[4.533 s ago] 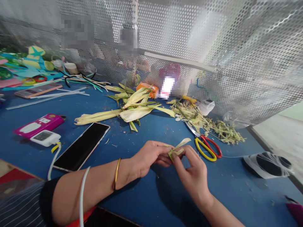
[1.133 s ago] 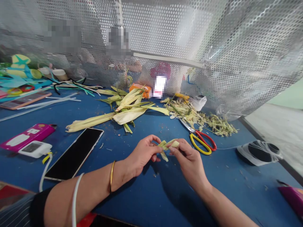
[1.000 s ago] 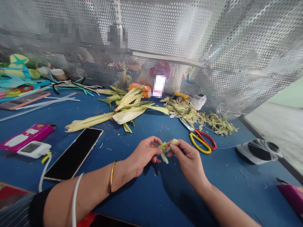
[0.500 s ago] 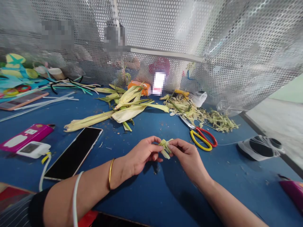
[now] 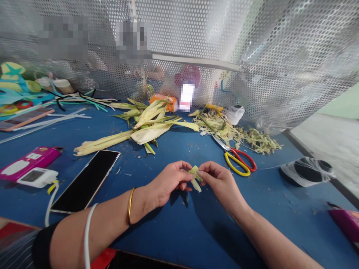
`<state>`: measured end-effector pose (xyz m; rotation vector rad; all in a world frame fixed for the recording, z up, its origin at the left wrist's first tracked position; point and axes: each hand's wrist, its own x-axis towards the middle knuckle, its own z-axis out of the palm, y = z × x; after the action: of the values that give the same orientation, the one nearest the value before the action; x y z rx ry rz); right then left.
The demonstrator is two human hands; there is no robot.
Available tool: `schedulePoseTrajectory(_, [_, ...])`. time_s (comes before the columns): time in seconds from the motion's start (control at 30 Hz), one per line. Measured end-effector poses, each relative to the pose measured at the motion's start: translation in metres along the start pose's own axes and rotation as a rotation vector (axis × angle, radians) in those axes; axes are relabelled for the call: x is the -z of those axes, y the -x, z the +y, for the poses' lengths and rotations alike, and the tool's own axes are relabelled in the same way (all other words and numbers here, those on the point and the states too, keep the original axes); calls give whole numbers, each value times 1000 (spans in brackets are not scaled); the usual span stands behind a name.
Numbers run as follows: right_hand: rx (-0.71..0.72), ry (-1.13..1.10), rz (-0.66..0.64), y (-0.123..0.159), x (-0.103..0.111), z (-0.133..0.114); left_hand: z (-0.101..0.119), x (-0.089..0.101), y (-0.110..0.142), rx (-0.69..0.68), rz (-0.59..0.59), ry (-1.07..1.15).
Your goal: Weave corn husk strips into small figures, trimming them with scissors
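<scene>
Between my fingertips, just above the blue table, is a small folded piece of pale green corn husk (image 5: 196, 183). My left hand (image 5: 175, 179) pinches it from the left, the thumb and forefinger pressed together. On its other side, my right hand (image 5: 220, 183) grips the edge with thumb and forefinger. One strip of the husk hangs down toward me. Scissors (image 5: 239, 161) with one yellow and one red handle lie partly open beyond my right hand. Long corn husks (image 5: 151, 129) are heaped farther back, left of centre.
Husk scraps (image 5: 224, 129) are piled at the back right. A thread spool (image 5: 307, 172) lies right. On the left are a black-screened phone (image 5: 86, 181), a magenta pouch (image 5: 30, 160) and a white cabled device (image 5: 37, 177). A perforated metal screen (image 5: 193, 33) closes off the back.
The husk piece has turned a little between my fingers, and its loose strip now points lower. My hands stay nearly in place; the view has shifted slightly.
</scene>
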<state>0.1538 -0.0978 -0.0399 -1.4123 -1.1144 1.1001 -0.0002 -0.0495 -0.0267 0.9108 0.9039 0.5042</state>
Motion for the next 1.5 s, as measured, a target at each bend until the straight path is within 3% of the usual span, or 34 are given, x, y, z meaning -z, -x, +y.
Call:
schedulePoseTrajectory(0.23, [18, -23, 42, 1, 0, -4, 1, -1, 0, -22, -13, -95])
schedulePoseTrajectory(0.37, [3, 62, -10, 1, 1, -6, 3, -1, 2, -84, -11, -271])
schedulePoseTrajectory(0.53, [-104, 60, -72, -1, 3, -2, 1, 2, 4, -202, -112, -557])
schedulePoseTrajectory(0.63, [-120, 102, -86, -1, 5, -1, -3, 2, 3, -185, -128, -644])
schedulePoseTrajectory(0.8, [-17, 189, -54, 1, 7, -4, -4, 1, 4, -100, -222, -582])
schedulePoseTrajectory(1.03, [112, 183, 66, 4, 1, -5, 4, 3, 9, -65, -461, -596])
schedulePoseTrajectory(1.33, [135, 275, 43, 6, -4, -1, -5, -6, 11, 13, -354, -495])
schedulePoseTrajectory(1.5, [210, 320, 100, 10, -8, -2, -5, -8, 13, 21, -389, -521])
